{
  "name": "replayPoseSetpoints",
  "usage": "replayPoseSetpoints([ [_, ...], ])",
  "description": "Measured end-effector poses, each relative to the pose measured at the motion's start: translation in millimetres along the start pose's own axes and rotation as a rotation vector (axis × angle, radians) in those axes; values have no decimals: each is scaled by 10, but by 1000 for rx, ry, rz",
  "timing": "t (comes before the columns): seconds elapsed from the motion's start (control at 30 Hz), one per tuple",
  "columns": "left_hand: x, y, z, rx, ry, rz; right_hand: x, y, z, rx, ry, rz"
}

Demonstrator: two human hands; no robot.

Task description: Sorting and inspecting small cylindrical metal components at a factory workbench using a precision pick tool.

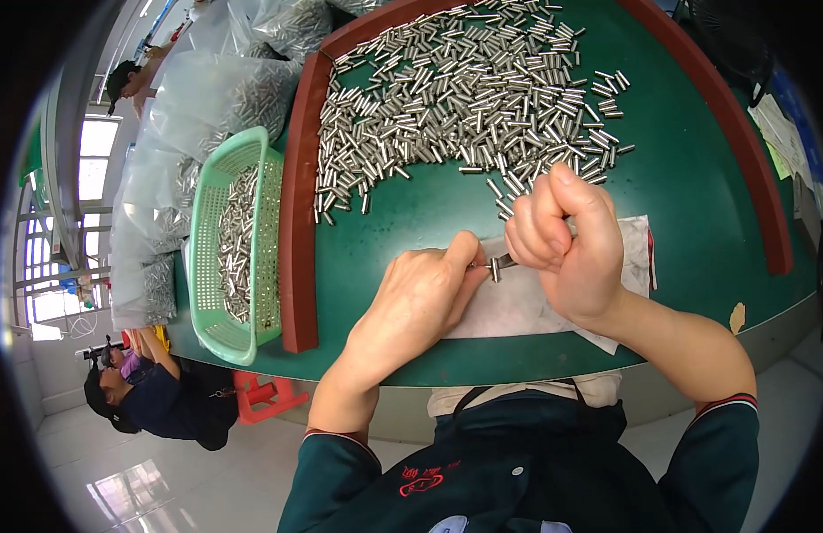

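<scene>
My left hand (420, 298) is closed, its thumb and fingertips pinched at a small shiny metal cylinder (495, 270). The cylinder stands out just past the fingertips. Beside it, my right hand (567, 244) is curled into a fist around a slim tool with a flat metal tip (506, 260); the fingers hide most of that tool. Both hands are over a greyish-white cloth (509, 311) lying on the green tabletop (411, 209). Beyond them spreads a large heap of similar metal cylinders (482, 89), with a few strays reaching close to my right hand.
Dark red rails (300, 231) border the work area on the left, back and right. Outside the left rail stands a light green basket (271, 266) of cylinders. Clear plastic bags (198, 98) of metal parts crowd behind it. Two people sit or stand further left, near a red stool (260, 395).
</scene>
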State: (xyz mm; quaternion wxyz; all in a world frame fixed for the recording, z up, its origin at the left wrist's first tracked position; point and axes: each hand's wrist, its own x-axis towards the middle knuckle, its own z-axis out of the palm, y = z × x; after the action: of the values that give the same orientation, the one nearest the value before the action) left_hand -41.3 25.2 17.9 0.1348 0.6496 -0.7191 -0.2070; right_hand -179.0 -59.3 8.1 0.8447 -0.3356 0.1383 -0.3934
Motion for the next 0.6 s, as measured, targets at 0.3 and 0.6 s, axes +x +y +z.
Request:
replayPoseSetpoints([
  [0.3, -16, 0, -32, -28, 46, -21, 0, -61, 37, -82, -35, -86],
  [0.6, 9, 118, -45, -175, 28, 0, -16, -73, 68, -123, 8, -46],
])
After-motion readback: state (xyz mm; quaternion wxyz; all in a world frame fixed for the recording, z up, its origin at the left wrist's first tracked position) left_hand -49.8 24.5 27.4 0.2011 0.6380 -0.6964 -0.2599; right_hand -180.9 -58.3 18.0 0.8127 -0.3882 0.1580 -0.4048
